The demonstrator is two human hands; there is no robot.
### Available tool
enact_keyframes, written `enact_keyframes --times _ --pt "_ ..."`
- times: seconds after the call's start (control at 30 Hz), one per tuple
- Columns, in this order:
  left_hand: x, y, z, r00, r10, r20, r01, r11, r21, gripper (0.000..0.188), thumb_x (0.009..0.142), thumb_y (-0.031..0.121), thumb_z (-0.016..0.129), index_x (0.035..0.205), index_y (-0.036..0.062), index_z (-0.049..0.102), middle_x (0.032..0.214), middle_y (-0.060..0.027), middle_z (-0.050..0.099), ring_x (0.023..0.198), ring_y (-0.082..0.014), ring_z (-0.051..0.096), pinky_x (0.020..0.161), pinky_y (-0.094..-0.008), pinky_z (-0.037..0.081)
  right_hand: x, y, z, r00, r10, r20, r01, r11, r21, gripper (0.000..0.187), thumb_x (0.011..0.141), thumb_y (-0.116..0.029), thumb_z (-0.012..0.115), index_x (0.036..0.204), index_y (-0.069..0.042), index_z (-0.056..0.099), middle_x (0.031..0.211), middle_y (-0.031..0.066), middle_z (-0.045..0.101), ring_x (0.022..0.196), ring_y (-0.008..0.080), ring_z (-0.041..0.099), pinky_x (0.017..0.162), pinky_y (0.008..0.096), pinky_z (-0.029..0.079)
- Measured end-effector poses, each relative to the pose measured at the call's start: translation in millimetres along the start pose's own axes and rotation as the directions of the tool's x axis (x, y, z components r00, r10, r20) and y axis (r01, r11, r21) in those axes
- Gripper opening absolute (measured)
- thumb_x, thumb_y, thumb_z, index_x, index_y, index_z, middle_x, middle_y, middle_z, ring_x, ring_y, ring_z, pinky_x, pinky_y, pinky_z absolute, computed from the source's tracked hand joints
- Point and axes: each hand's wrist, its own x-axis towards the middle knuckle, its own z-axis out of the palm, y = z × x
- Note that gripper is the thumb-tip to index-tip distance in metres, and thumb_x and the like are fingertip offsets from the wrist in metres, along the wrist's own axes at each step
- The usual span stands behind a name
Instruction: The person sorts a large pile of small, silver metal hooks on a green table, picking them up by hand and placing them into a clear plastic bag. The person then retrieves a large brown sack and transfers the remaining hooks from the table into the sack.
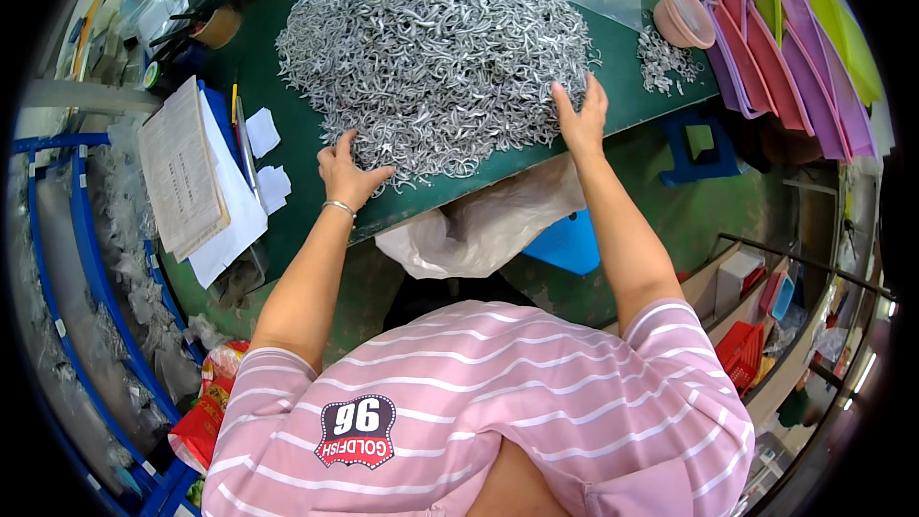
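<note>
We see silvery grey pieces [431,57], a dark green bench [622,101] and a pink shirt [431,345] with white stripes. We find 2 white paper scraps [261,132], a pale pink tub [684,17], blue rack bars [96,278], a milky white bag [421,247], and trays [751,43] in purple, coral red and lime green.

A large pile of small silvery curled pieces [440,57] covered much of the green table [622,86], with the left hand [352,175] at its near left edge and the right hand [582,120] at its right edge, both with fingers spread. A bracelet [340,207] circled the left wrist, and papers [182,172] lay left of that hand. To the right, a pink tub [683,17] stood near a smaller heap [667,62] and colourful plastic bins [766,48], while a whitish plastic sheet [479,230] hung below the table's near edge
</note>
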Motion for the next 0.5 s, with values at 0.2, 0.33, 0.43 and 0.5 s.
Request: enact_keyframes --times 0.2,0.33,0.43,0.5 --pt "-1 18 29 0.978 -0.161 -0.13 0.126 0.961 -0.245 0.079 0.053 0.023 0.079 0.124 0.0138 0.045 0.119 -0.0214 0.042 0.11 -0.037 0.044 0.099 -0.0399 0.038 -4 -1 32 0.994 0.023 -0.109 0.004 0.971 0.24 0.074 0.078 -0.047 0.067 0.135 -0.007 0.042 0.139 0.0224 0.035 0.128 0.0386 0.036 0.106 0.0448 0.029" --pt "-9 35 37 0.971 -0.182 -0.159 0.133 0.951 -0.278 0.074 0.056 0.017 0.074 0.123 0.0111 0.043 0.115 -0.0215 0.043 0.108 -0.0378 0.045 0.097 -0.0406 0.039 -17 -13 40 0.982 0.068 -0.176 -0.031 0.978 0.204 0.067 0.079 -0.039 0.067 0.134 -0.007 0.043 0.133 0.0207 0.04 0.122 0.0377 0.04 0.104 0.0443 0.031" --pt "-21 47 44 0.966 -0.191 -0.176 0.12 0.929 -0.35 0.072 0.059 0.013 0.072 0.124 0.0068 0.041 0.116 -0.0211 0.043 0.105 -0.037 0.046 0.096 -0.0406 0.038 -30 -18 39 0.981 0.076 -0.179 -0.041 0.981 0.192 0.062 0.08 -0.037 0.066 0.133 -0.009 0.046 0.13 0.0199 0.042 0.118 0.037 0.043 0.102 0.0443 0.032" --pt "-24 43 54 0.962 -0.151 -0.226 0.055 0.923 -0.381 0.072 0.059 0.013 0.073 0.123 0.0088 0.041 0.114 -0.0204 0.043 0.105 -0.0371 0.046 0.096 -0.0407 0.039 -33 -17 39 0.985 0.058 -0.163 -0.023 0.978 0.208 0.062 0.081 -0.036 0.066 0.133 -0.009 0.046 0.129 0.02 0.042 0.118 0.0369 0.043 0.102 0.0441 0.032"
